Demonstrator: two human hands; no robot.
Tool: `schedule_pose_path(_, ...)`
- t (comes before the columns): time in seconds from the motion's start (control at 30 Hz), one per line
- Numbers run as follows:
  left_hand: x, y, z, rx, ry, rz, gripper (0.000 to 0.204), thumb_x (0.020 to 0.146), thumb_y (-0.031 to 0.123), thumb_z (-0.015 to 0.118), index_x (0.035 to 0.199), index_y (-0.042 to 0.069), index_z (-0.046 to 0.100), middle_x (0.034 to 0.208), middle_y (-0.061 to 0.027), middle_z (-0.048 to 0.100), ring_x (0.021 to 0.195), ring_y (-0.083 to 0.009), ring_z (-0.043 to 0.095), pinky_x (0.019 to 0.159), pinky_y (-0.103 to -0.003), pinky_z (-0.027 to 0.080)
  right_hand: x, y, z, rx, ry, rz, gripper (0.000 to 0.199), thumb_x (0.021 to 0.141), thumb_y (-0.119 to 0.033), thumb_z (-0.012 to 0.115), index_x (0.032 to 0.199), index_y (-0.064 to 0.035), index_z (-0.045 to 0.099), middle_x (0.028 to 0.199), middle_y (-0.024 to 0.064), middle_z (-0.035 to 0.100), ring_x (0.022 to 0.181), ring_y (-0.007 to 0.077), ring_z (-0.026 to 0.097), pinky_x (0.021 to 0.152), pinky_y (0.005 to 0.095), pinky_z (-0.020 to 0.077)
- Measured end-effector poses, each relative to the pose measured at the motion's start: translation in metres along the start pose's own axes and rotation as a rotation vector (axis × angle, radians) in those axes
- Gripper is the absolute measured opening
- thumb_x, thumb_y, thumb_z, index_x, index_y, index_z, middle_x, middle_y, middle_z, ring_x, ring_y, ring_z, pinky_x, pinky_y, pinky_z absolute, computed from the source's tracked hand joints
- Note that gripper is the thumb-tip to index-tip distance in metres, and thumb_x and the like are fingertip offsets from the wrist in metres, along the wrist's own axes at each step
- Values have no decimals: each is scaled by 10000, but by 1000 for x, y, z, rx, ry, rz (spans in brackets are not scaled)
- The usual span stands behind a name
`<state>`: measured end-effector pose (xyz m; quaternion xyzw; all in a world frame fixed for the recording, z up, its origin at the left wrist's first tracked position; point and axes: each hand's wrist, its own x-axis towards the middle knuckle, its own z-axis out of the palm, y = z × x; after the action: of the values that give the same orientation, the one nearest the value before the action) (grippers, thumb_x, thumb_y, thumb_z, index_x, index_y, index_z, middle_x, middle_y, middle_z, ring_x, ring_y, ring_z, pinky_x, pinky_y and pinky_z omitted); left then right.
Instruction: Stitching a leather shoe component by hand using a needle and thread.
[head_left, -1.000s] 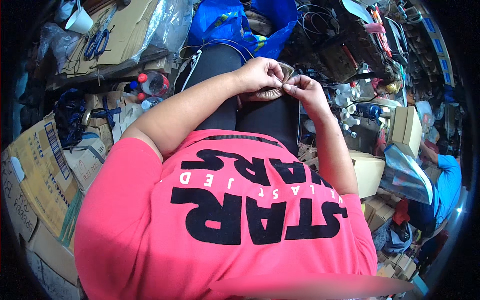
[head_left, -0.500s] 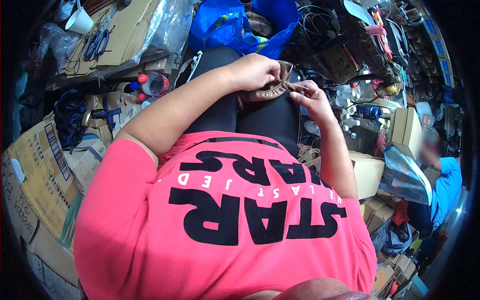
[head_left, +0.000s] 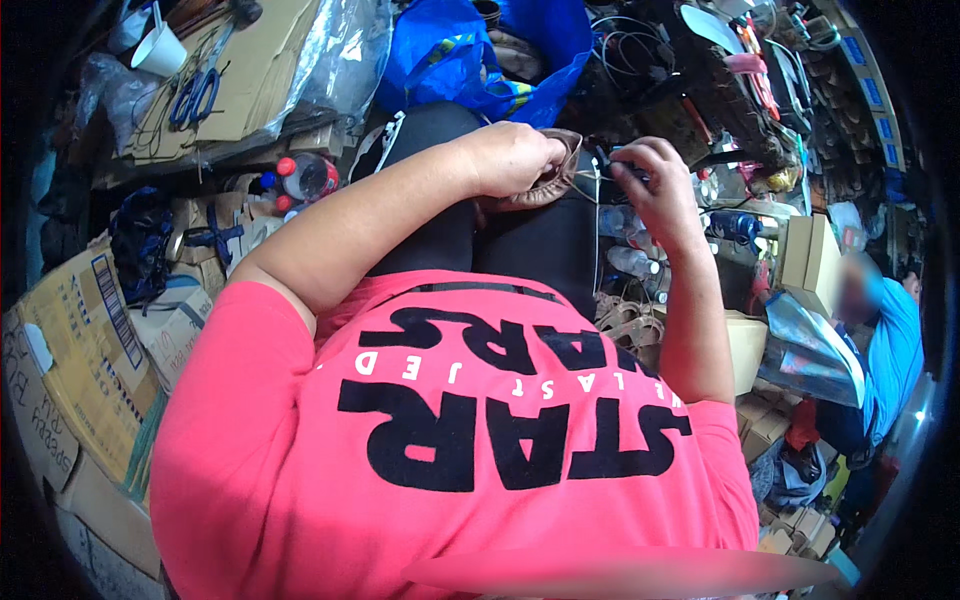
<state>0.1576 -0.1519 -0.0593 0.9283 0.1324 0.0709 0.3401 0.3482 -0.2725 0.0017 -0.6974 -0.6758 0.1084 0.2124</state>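
A brown leather shoe upper (head_left: 552, 188) with a puckered, gathered edge lies over my dark-trousered thighs. My left hand (head_left: 515, 160) grips its far rim, with the fingertips partly inside the opening. To the right of it, my right hand (head_left: 660, 190) is raised, its fingers curled and the thumb close to them. Pale thread (head_left: 597, 190) runs off the upper's right side towards this hand, and a length of it hangs down beside my thigh. Whether a needle is between the right fingers is too small to tell.
Beyond my knees stands a blue bag (head_left: 430, 60). Cardboard with blue-handled scissors (head_left: 195, 95) lies far left, near a red-capped bottle (head_left: 305, 178). Cardboard boxes (head_left: 85, 330) line the left. At right are small bottles (head_left: 632, 262), and another person in a blue shirt (head_left: 893, 350).
My right hand has moved away from the shoe upper, outward to the right, drawing the thread. My left hand keeps its hold, and the upper has turned slightly.
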Motion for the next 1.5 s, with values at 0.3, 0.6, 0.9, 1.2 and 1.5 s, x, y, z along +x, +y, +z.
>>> schedule_pose_path(0.3,-10,-11,-2,-118,27,71,83,813,123,496,827,51,535,757,-188,587,728,-369,578,631,-432,452,12,-19,29,-389,-339,-251,89,784,-113,513,856,-129,562,692,92,594,774,264,579,724,394,378)
schedule_pose_path(0.6,-82,-31,-82,-376,361,-276,75,818,87,606,790,18,600,721,-26,595,670,-102,536,644,-269,432,-30,59,-11,659,-35,516,181,791,-211,682,859,-48,640,731,15,581,684,76,486,665,246,404)
schedule_pose_path(0.9,-39,61,-43,-1140,-148,-50,201,905,227,525,849,45,592,794,-49,615,779,-126,590,681,-269,463,23,-40,13,1493,-236,197,263,919,-308,502,855,-55,532,703,26,530,641,142,511,628,268,424)
schedule_pose_path(1.2,-260,-95,-217,644,790,-746,282,820,317,592,956,80,661,968,-116,637,888,-232,612,780,-322,462,-172,194,-74,-8,-37,748,294,867,-237,565,1097,-57,599,995,107,652,899,163,607,818,278,444)
schedule_pose_path(1.5,-147,-34,-114,-129,794,-527,330,808,115,618,1128,42,582,1080,-76,597,962,-147,566,838,-289,440,-113,107,-20,102,-190,689,512,821,-230,629,1299,-151,462,976,53,581,830,128,515,774,270,421)
